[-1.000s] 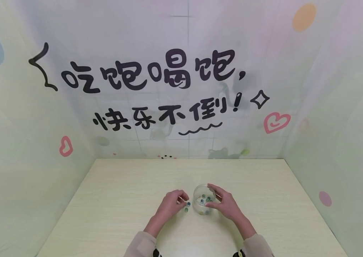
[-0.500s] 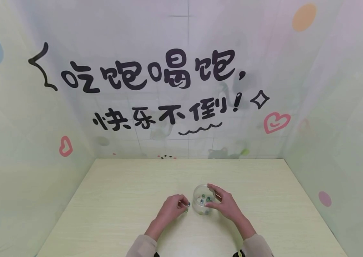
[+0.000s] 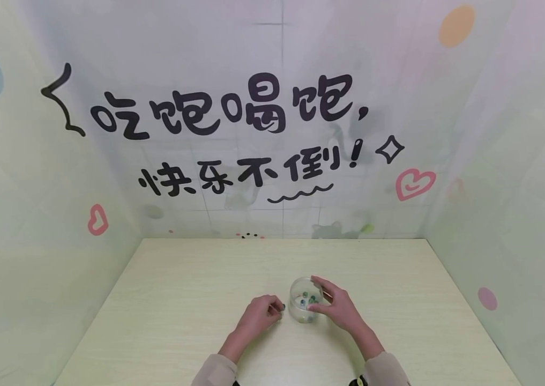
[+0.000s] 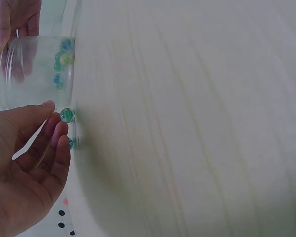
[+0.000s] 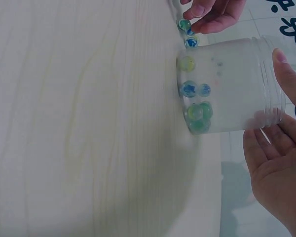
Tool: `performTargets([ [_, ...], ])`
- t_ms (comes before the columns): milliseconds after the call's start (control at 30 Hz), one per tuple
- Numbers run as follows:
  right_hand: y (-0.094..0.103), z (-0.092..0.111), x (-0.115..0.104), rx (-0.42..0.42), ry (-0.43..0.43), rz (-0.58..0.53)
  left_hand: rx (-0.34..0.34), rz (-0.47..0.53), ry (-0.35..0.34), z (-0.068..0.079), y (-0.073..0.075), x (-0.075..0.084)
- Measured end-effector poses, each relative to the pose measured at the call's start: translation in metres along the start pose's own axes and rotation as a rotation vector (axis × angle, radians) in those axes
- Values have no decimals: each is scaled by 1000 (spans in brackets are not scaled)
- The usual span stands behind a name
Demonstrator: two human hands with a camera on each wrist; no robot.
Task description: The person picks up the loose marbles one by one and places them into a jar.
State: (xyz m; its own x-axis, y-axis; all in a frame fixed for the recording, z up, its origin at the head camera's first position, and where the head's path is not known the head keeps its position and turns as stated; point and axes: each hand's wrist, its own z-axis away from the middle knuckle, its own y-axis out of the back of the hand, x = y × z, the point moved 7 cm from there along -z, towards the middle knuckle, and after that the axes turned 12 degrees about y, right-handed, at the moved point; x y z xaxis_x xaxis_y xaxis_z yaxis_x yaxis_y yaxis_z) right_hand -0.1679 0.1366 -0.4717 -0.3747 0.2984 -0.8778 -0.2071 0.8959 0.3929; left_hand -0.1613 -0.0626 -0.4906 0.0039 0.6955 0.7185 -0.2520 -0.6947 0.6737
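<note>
My right hand (image 3: 342, 310) holds a clear plastic jar (image 5: 232, 86) near its rim, thumb on one side and fingers on the other. The jar stands upright on the table with several green, blue and yellow glass marbles (image 5: 189, 89) at its bottom. My left hand (image 4: 32, 158) is low beside the jar, its fingers loosely bent. Close to its fingertips a green marble (image 4: 67, 115) rests on the table; whether they touch is unclear. A blue marble (image 3: 284, 306) shows past the fingers in the head view, and another marble (image 4: 70, 143) is partly hidden behind them.
The pale wood-grain table (image 3: 180, 289) spreads around both hands. A printed back wall (image 3: 253, 214) with large black lettering rises at its far edge. Side walls (image 3: 504, 241) with coloured dots and hearts stand to the left and right.
My left hand has come down and slightly towards me over the loose marbles, so the green one is now hidden in the head view. The right hand and jar have stayed in place.
</note>
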Motion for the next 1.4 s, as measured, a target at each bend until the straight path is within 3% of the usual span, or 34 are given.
performTargets([
  [433, 0, 0, -2, -10, 38, 20, 17, -34, -11, -2, -4, -5],
  [1400, 0, 0, -2, -19, 18, -5, 16, -57, -10, 0, -5, -2],
])
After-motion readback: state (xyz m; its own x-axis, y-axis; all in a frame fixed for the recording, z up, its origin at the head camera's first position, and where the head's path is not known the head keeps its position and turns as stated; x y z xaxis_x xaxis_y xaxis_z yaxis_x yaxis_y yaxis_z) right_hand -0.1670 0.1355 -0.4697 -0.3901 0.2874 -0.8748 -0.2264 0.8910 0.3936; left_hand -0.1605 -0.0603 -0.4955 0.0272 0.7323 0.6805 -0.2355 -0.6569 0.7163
